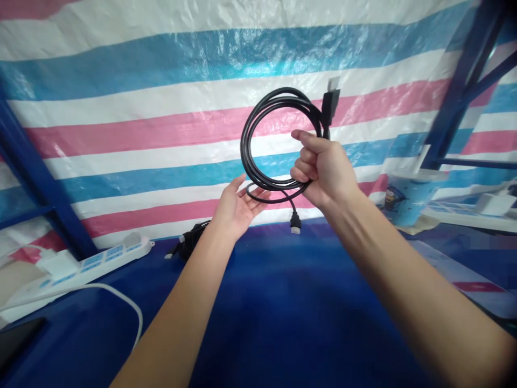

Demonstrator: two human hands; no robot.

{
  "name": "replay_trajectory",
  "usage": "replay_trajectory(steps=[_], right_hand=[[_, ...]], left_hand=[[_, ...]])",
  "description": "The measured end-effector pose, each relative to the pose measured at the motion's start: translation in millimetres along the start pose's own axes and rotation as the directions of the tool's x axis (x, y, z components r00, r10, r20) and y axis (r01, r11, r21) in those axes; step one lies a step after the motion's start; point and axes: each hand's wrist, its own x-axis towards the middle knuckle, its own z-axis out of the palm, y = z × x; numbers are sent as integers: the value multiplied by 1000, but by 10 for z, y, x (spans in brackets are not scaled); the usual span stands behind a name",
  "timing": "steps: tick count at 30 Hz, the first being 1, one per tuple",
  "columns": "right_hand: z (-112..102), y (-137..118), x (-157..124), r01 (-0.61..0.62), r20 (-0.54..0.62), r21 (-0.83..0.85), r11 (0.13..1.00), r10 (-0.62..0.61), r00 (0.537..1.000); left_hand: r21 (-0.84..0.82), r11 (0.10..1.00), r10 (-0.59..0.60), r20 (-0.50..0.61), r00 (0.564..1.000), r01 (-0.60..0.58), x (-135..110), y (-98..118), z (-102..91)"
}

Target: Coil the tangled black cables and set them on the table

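Observation:
A black HDMI cable (247, 141) is held up in several round loops above the blue table. My right hand (323, 164) is closed around the right side of the coil, its index finger stretched across the loop. One plug stands up above that hand, and the other plug hangs below the coil on a short free length. My left hand (239, 211) is under the coil's lower left, palm up with fingers spread. The lowest loop passes by its fingertips; whether they touch I cannot tell.
Another bundle of black cables (189, 243) lies on the blue table (291, 307) behind my left forearm. A white power strip (91, 267) with a plug is at left, near a black flat object (20, 342). On the right stand a light-blue cup (412, 196) and another power strip (464, 214).

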Motion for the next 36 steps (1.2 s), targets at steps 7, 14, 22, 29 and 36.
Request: replay_trajectory(steps=[7, 14, 22, 29, 36], right_hand=[[-8, 324, 11, 133, -63, -224, 965, -151, 986], [73, 268, -94, 95, 160, -383, 919, -35, 986], [56, 127, -80, -55, 146, -190, 980, 83, 986], [58, 32, -28, -210, 55, 125, 970, 204, 977], [67, -2, -67, -261, 156, -57, 964, 267, 951]], left_hand=[[-181, 953, 235, -67, 970, -243, -208, 233, 219], [208, 827, 528, 36, 849, -523, -190, 372, 5], [77, 905, 389, 246, 888, -418, -361, 451, 147], [-60, 885, 450, 371, 813, -462, -419, 371, 275], [72, 967, 204, 356, 912, -244, -487, 525, 201]])
